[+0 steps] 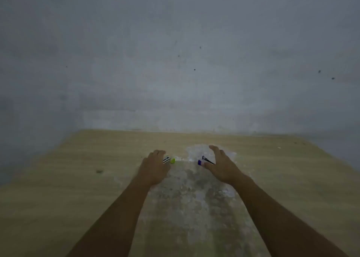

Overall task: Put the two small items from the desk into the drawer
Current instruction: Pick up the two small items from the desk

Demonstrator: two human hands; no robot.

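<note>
Two small items lie on the tabletop (272, 178) a little beyond its middle, side by side and apart from each other. One is a yellow-green piece (172, 160) with a white, black-striped part beside it, lying at about 3 o'clock from the left hand (154, 167). The other is a blue piece (199, 162) with a thin dark strip (208, 160) running from it toward 2 o'clock, lying at about 9 o'clock from the right hand (222, 166). What exactly either item is cannot be told; both are small and blurred.

Both bare forearms reach in from the lower edge, from 7 o'clock and 5 o'clock, and meet the items near the centre. The left grip is loosely curled, its fingertips at the striped part; whether it already pinches that part cannot be told. The right grip is spread, fingers arched over the dark strip and the thumb low beside the blue piece, touching or just short of it; it does not look pressed together on anything.

Between the forearms the pale wood surface is worn to a grey, mottled patch (187, 198), with a whitish patch at 12 o'clock from the items. A plain grey wall (175, 62) with a few dark specks rises behind the far edge. No drawer shows in the head view.
</note>
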